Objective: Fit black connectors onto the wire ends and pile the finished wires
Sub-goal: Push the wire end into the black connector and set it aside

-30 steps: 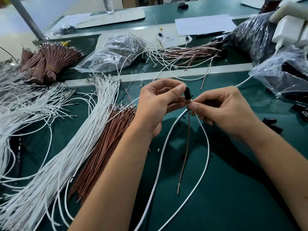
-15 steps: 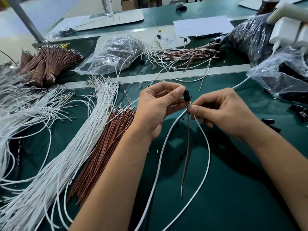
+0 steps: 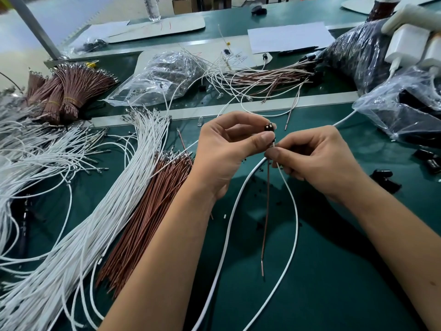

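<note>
Two hands are working mid-air over the mat: left hand [image 3: 229, 149] is pinching the connector [image 3: 269, 130] while right hand [image 3: 317, 158] is pinching the wires [image 3: 267, 187] just below, best feeding them straight, without bending.

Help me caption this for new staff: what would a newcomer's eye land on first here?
First, the two hands at centre: the left hand pinches a small black connector while the right hand holds the wires just below it, a brown wire hanging down. Next, the big fan of white wires sweeping across the left of the green table, with a sheaf of brown wires beside it.
</note>
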Demonstrator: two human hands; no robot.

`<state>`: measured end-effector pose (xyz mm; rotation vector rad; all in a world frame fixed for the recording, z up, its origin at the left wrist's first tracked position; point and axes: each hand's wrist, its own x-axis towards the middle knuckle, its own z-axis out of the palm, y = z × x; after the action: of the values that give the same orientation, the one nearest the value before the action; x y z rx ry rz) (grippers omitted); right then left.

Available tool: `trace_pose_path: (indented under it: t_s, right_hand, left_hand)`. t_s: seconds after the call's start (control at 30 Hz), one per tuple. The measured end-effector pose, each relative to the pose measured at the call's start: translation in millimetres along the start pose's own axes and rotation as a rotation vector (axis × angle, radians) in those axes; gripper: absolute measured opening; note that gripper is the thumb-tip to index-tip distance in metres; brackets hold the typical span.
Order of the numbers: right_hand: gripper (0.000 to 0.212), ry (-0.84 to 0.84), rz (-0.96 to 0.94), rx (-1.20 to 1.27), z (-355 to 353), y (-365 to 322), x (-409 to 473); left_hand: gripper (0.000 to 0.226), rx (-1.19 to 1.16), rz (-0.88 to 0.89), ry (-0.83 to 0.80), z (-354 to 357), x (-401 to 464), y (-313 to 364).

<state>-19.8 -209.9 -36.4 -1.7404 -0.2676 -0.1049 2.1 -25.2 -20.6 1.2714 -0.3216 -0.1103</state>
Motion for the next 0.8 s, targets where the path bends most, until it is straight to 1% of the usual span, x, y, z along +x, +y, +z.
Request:
trace_pose_path:
  t_s: [0.1, 0.5, 0.57, 0.7, 0.8]
  right_hand:
    - [0.027, 0.004, -0.003, -0.008, -0.2, 0.5, -0.3]
    - [0.027, -0.006, -0.017, -0.007, -1.1, 4.2, 0.9]
    - [0.024, -0.014, -0.022, 0.007, -1.5, 5.0, 1.0]
    - [0.008, -0.021, -0.058, 0.076, -0.6, 6.2, 1.2]
    - [0.008, -0.029, -0.094, 0.072, 0.2, 7.5, 1.6]
  left_hand:
    - [0.019, 0.007, 0.024, 0.003, 1.5, 0.3, -2.1]
    - [0.021, 0.012, 0.025, 0.048, 4.5, 0.7, -6.8]
    - [0.023, 0.005, 0.028, 0.057, 4.8, 0.9, -7.3]
    - [0.028, -0.008, 0.049, 0.073, 5.4, 1.5, -8.4]
    - [0.029, -0.022, 0.074, 0.073, 4.9, 2.1, -8.5]
